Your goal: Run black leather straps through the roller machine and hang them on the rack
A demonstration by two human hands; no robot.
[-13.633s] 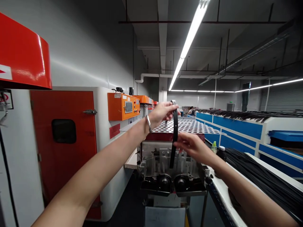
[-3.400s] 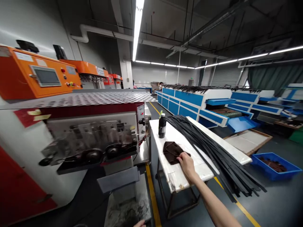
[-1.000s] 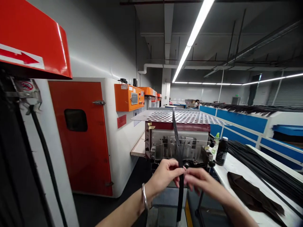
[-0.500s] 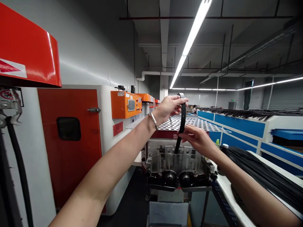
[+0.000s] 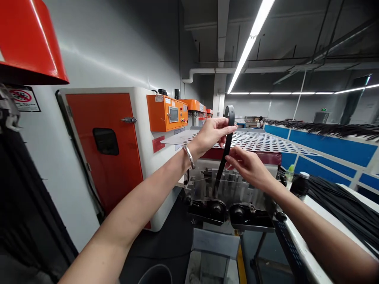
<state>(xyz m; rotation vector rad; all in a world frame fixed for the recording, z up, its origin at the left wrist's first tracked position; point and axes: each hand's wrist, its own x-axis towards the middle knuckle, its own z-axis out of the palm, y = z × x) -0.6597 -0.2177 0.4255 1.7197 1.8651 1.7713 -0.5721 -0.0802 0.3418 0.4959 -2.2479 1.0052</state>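
Note:
A black belt strap with small holes stands upright before me, its top curled over. My left hand, with a bangle at the wrist, pinches it near the top between thumb and fingers. Lower down, the fingers of my right hand close on its edge. The strap's lower end reaches down into a machine with a clear guard and two dark round housings; where it ends inside is hard to make out.
Behind the machine lies a perforated white sheet. To the left are an orange control box and an orange-doored cabinet. At right, a dark bottle stands beside many black straps. A bin is below.
The view has tilted down and shifted left, bringing the bin into sight. Both hands keep their hold on the strap, which leans slightly more, its lower end further left in the machine.

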